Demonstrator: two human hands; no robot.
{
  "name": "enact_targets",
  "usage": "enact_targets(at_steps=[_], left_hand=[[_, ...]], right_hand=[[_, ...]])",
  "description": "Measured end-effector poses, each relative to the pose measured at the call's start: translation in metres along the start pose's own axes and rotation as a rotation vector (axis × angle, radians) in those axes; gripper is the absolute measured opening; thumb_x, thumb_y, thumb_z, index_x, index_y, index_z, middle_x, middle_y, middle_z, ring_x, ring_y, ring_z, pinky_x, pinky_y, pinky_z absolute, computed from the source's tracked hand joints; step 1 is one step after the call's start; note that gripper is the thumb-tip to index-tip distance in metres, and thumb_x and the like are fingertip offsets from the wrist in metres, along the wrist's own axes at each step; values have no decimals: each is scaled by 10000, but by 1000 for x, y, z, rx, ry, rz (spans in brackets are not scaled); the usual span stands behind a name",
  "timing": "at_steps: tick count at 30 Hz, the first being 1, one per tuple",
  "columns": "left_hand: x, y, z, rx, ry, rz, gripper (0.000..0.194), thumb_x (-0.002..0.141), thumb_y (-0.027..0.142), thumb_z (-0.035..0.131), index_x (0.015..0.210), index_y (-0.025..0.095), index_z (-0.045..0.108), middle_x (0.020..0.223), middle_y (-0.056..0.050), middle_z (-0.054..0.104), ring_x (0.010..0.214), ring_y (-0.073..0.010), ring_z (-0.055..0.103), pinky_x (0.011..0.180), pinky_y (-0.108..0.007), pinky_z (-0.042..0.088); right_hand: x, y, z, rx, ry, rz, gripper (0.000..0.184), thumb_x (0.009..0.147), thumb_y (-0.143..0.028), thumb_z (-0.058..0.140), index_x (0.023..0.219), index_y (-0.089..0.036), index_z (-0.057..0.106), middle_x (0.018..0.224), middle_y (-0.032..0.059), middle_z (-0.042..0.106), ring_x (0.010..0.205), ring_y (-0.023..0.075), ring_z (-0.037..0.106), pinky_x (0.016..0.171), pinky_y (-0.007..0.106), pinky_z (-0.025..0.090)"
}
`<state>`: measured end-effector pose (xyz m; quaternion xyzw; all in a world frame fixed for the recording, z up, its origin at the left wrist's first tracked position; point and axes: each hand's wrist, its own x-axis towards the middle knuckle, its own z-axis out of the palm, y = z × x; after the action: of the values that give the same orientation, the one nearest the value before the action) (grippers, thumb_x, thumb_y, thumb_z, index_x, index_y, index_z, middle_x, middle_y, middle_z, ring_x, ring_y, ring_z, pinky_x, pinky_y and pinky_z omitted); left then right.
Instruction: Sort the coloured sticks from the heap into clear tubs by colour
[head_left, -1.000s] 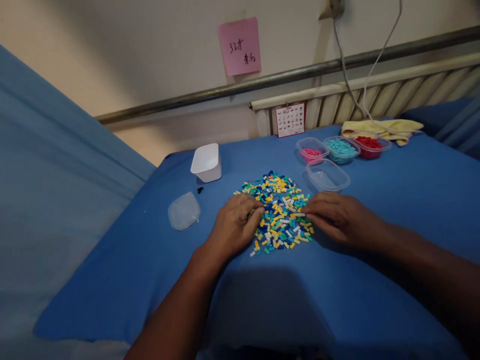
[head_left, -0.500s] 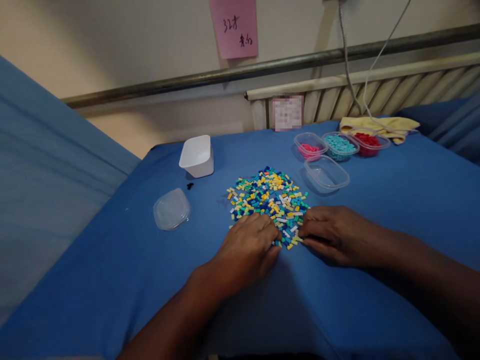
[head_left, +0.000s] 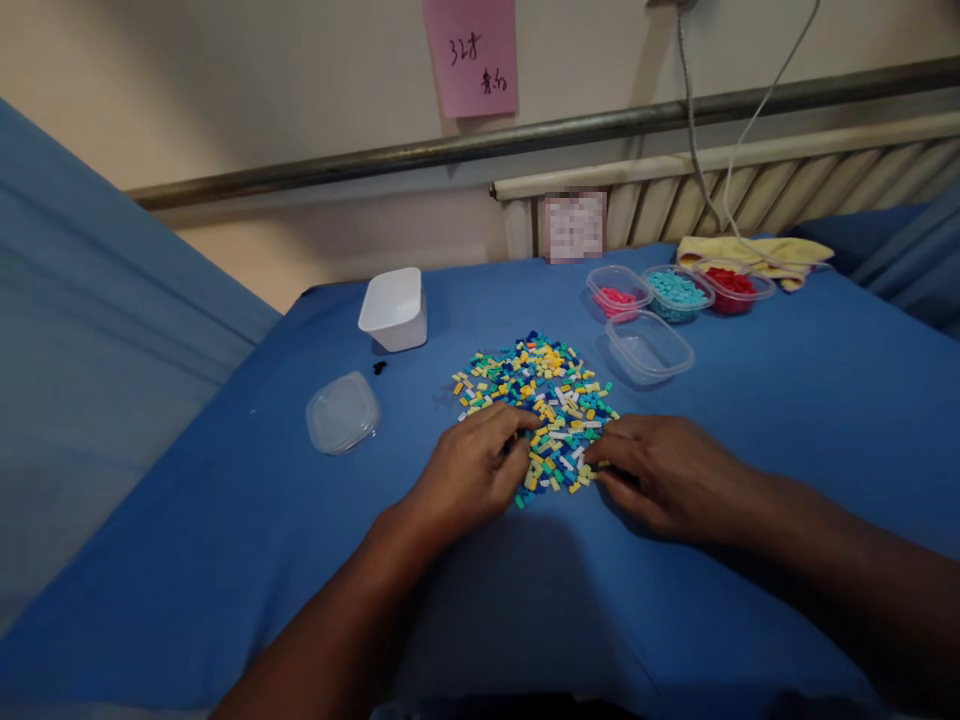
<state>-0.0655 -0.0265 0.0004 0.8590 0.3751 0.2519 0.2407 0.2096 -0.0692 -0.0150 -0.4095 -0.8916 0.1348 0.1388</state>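
A heap of small plastic bricks [head_left: 536, 395] in yellow, white, teal and dark blue lies on the blue cloth [head_left: 787, 400]. My left hand [head_left: 472, 470] rests at the heap's near left edge, fingers curled down among the bricks. At the near right edge lies my right hand [head_left: 660, 470], its fingertips drawn together on the bricks. Whether either hand holds a brick is hidden by the fingers. An empty clear tub [head_left: 649, 345] stands just beyond the heap on the right.
Behind the empty tub stand three clear tubs: pink bricks [head_left: 619, 295], turquoise bricks [head_left: 679, 290], red bricks [head_left: 731, 285]. A white square container [head_left: 394, 310] and a clear lid [head_left: 341, 412] lie to the left. A yellow cloth [head_left: 757, 250], cables and a radiator are at the back.
My left hand slid left and back off the heap's near edge, uncovering bricks there. My right hand stayed put. The view hardly shifted over the last half second.
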Motion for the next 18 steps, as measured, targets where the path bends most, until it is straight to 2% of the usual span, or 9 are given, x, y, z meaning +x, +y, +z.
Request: enact_targets(at_steps=[3,8,13,16,18], left_hand=[[2,-3,3,-110,60,-109,184,1018,251,626,1157,195,732,952,-44,725,852,-181,671,776,-324,538],[5,-1,5,-352,82,-251,167,979,327,689,1052,178,713,755,15,611,664,-129,546,624,-258,463],[6,-1,4,-387,86,-272,205,954,366,740,969,167,693,752,9,610,642,-117,511,586,-242,436],[6,-2,4,-380,79,-272,244,961,393,761,898,166,697,736,5,618,633,-115,510,580,-244,423],[6,-1,3,-377,97,-232,199,958,364,766,924,168,751,795,-20,668,699,-131,575,635,-261,461]], right_hand=[[0,0,2,17,5,37,155,974,-187,605,1059,-213,732,922,66,744,818,222,673,711,321,407],[1,-2,-1,71,-24,82,96,960,-210,618,1013,-213,698,891,49,729,798,209,660,693,310,388],[1,-3,-4,150,-23,95,75,904,-168,627,963,-213,636,813,5,673,684,160,571,645,290,351],[0,-2,-4,198,0,70,82,897,-152,620,933,-222,599,789,-8,650,685,159,569,643,287,375],[0,-1,-4,235,62,34,94,905,-145,614,939,-227,583,821,1,667,711,167,592,659,294,418]])
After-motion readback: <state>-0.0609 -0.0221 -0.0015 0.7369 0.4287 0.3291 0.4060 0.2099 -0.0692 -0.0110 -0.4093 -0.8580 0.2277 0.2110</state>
